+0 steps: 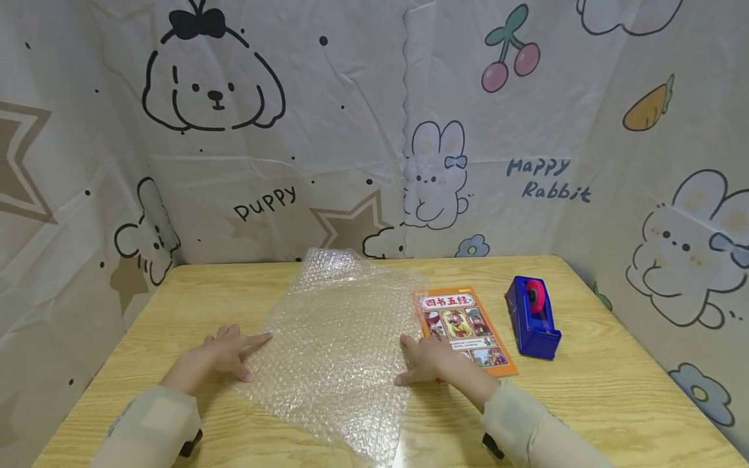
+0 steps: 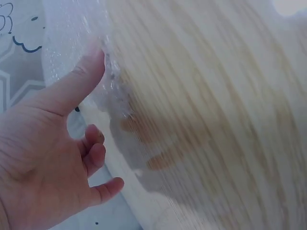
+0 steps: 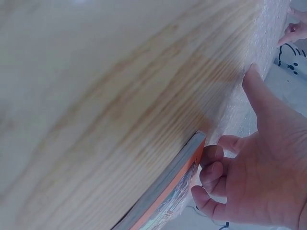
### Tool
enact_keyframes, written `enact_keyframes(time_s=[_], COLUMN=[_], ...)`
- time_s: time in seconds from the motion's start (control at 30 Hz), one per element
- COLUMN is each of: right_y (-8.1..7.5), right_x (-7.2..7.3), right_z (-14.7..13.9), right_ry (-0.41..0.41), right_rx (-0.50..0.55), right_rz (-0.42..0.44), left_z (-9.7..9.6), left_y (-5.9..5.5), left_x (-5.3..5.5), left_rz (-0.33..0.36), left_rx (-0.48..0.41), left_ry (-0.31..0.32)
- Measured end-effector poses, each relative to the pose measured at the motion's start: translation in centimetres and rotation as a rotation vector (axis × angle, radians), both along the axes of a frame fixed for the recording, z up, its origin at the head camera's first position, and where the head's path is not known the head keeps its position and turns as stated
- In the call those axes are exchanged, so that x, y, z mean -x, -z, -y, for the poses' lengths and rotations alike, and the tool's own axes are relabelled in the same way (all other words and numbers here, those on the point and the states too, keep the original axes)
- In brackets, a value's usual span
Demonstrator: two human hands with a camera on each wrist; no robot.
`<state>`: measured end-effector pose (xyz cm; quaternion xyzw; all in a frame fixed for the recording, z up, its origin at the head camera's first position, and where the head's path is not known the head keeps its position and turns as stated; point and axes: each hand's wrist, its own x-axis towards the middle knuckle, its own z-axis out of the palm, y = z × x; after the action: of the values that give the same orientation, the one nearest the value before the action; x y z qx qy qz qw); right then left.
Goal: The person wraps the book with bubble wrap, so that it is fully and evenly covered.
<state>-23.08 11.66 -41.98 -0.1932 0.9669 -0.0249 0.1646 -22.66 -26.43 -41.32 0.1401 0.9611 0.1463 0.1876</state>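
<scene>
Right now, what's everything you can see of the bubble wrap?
The bubble wrap is a clear, shiny, plastic-looking sheet dotted with small bubbles. It lies spread aslant, slightly rumpled, on the wood-grained table, its far end at the back edge. Its right side seems to overlap a corner of the book. The left grip and right grip touch its opposite sides.

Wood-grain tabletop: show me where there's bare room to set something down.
The tabletop is bare at far left, between the bubble wrap, left hand and back edge, and at near right, between the tape dispenser, right sleeve and right edge. It is crowded mid-table, where bubble wrap, right hand and orange illustrated book meet.
</scene>
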Motion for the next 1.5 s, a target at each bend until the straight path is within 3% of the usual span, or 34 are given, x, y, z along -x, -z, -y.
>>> enact_keyframes(time_s=[0.23, 0.47, 0.57, 0.67, 0.83, 0.97, 1.1, 1.27, 1.5], right_y=[0.1, -0.3, -0.5, -0.5, -0.4, -0.2, 0.1, 0.3, 0.7], right_x=[0.1, 0.4, 0.4, 0.2, -0.4, -1.0, -1.5, -1.6, -1.6], right_z=[-0.8, -3.8, -5.3, -7.2, -10.2, -12.5, -14.3, -15.3, -15.8], right_ry=[-0.026, -0.067, -0.080, -0.045, 0.063, 0.168, 0.248, 0.276, 0.331], right_rx=[0.045, 0.387, 0.478, 0.516, 0.506, 0.472, 0.423, 0.382, 0.368], right_rz=[0.020, 0.143, 0.130, 0.104, 0.063, 0.043, 0.033, 0.038, 0.041], left_z=[-0.7, -4.0, -6.7, -10.3, -16.7, -21.1, -24.4, -27.0, -29.7], left_y=[-0.2, -0.4, -0.4, -0.1, 0.4, 0.2, 0.2, 1.2, 2.7], left_x=[-0.2, -0.5, -0.2, 0.6, 1.5, 1.3, 1.1, 1.2, 1.1], left_rz=[-0.002, -0.081, -0.117, -0.144, -0.158, -0.117, -0.076, -0.114, -0.181], left_rx=[-0.025, -0.022, -0.046, -0.047, -0.024, -0.048, -0.052, -0.066, 0.012], left_ry=[0.031, 0.055, 0.088, 0.147, 0.251, 0.279, 0.271, 0.217, 0.003])
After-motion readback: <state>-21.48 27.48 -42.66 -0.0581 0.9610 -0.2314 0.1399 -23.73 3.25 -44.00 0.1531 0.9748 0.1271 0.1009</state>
